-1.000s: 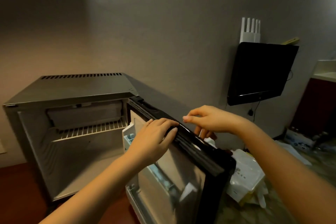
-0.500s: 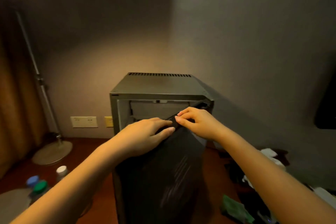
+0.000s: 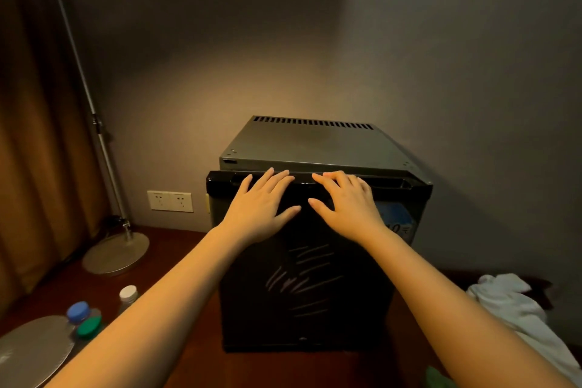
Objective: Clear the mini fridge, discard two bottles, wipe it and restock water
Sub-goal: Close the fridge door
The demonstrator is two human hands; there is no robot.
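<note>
Swinging from wide open a second ago, the mini fridge (image 3: 318, 148) door (image 3: 315, 277) now sits shut against the cabinet on the floor by the wall. Left hand (image 3: 263, 208) and right hand (image 3: 345, 206) press flat on its top edge, fingers spread, gripping nothing. Bottles (image 3: 85, 320) left on the floor suggest the task is closing out.

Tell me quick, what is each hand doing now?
Left hand: open, flat on the fridge door, holding nothing.
Right hand: open, flat on the door, holding nothing.

a brown curtain (image 3: 37, 135) hangs far left of the hands; a floor lamp's pole (image 3: 91, 110) and round base (image 3: 116, 253) stand left of them; a double wall socket (image 3: 170, 201) sits beside the left hand; crumpled white cloth (image 3: 516, 305) lies lower right
</note>
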